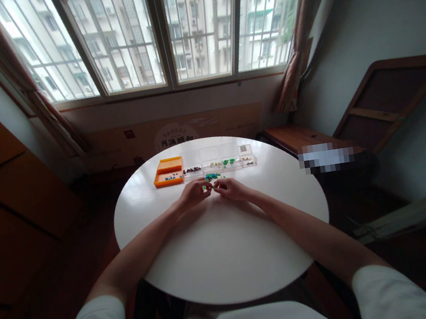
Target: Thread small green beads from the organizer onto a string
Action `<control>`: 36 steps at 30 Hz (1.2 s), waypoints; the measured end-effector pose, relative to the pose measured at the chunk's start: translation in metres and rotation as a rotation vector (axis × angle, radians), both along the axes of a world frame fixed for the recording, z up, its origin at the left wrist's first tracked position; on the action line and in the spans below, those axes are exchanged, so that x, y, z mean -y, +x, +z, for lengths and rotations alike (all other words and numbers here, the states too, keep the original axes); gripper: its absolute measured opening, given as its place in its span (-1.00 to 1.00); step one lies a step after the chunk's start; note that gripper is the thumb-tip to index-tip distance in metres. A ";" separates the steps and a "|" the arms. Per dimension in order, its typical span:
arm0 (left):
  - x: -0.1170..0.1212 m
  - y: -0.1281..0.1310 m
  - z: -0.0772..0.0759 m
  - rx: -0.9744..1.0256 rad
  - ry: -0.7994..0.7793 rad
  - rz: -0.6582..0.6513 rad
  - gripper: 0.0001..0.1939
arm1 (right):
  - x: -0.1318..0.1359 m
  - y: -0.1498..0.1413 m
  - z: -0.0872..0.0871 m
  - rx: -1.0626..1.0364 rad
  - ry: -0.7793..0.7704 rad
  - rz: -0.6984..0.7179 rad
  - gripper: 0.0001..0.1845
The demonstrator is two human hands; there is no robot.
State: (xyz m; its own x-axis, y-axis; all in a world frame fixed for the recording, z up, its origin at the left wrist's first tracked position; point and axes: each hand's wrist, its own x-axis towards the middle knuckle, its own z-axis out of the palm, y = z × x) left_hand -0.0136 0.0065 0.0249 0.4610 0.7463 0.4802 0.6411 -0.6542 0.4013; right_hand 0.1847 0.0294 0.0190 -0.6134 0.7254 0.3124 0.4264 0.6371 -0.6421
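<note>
A person sits at a round white worktop [218,254], forearms resting over it. The left hand [193,195] and right hand [233,189] meet near its far side. The fingers of both are closed and seem to pinch a small green piece [213,188] between them; its shape is too small to tell. Just beyond lies a loose pile [212,176] of green and blue bits. Behind, an open orange box [162,184] holds blue bits [174,177], and see-through boxes hold dark bits [193,170], pale bits and green bits [231,161]. Part of the lot is already in boxes, I judge, while the pile and the pinched piece remain outside them.
</note>
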 end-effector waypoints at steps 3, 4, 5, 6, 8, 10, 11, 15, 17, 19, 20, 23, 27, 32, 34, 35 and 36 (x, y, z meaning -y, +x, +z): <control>0.000 0.000 0.000 -0.001 -0.002 -0.007 -0.83 | -0.001 0.000 -0.002 -0.002 0.004 0.000 -0.81; 0.000 0.000 0.000 -0.001 -0.002 -0.010 -0.83 | -0.001 0.000 -0.002 -0.003 0.006 -0.002 -0.81; -0.001 0.000 0.000 -0.001 -0.002 -0.013 -0.82 | -0.002 0.000 -0.003 -0.004 0.007 -0.002 -0.81; -0.001 0.000 0.000 -0.001 -0.001 -0.014 -0.82 | -0.002 0.000 -0.003 -0.005 0.007 -0.001 -0.81; -0.001 0.000 -0.001 -0.001 -0.001 -0.018 -0.81 | -0.002 0.000 -0.004 -0.006 0.007 0.000 -0.81; -0.002 0.000 -0.001 0.000 -0.003 -0.022 -0.82 | -0.002 0.000 -0.003 -0.003 0.007 -0.002 -0.81; -0.002 0.000 -0.001 0.001 -0.005 -0.025 -0.82 | -0.002 0.000 -0.003 -0.001 0.003 -0.001 -0.81; -0.001 0.000 0.000 0.005 -0.002 -0.022 -0.83 | -0.001 0.000 -0.001 0.009 0.000 -0.006 -0.82; 0.000 0.000 0.001 0.005 -0.001 -0.019 -0.84 | 0.000 0.000 0.000 0.012 0.003 -0.010 -0.82; 0.001 0.000 0.002 0.002 -0.002 -0.019 -0.85 | 0.000 -0.001 0.000 0.012 0.004 -0.008 -0.81; 0.001 0.000 0.002 0.001 -0.001 -0.020 -0.86 | 0.000 -0.001 0.000 0.012 0.006 -0.007 -0.81; 0.000 0.000 0.001 -0.001 0.004 -0.027 -0.86 | 0.000 0.000 0.000 0.012 0.013 -0.009 -0.82; -0.003 0.000 -0.002 -0.001 0.010 -0.026 -0.85 | 0.000 0.000 0.000 0.013 0.004 -0.012 -0.81; -0.004 0.000 -0.004 0.000 0.021 -0.033 -0.83 | -0.001 0.000 -0.001 0.004 0.010 -0.015 -0.82; -0.004 0.000 -0.004 -0.001 0.025 -0.034 -0.82 | -0.001 0.000 -0.001 0.001 0.015 -0.014 -0.82; -0.004 0.000 -0.004 -0.001 0.026 -0.035 -0.82 | -0.002 0.000 -0.002 0.001 0.019 -0.014 -0.82; -0.004 0.000 -0.004 -0.001 0.026 -0.035 -0.81 | -0.002 0.000 -0.002 0.001 0.020 -0.013 -0.82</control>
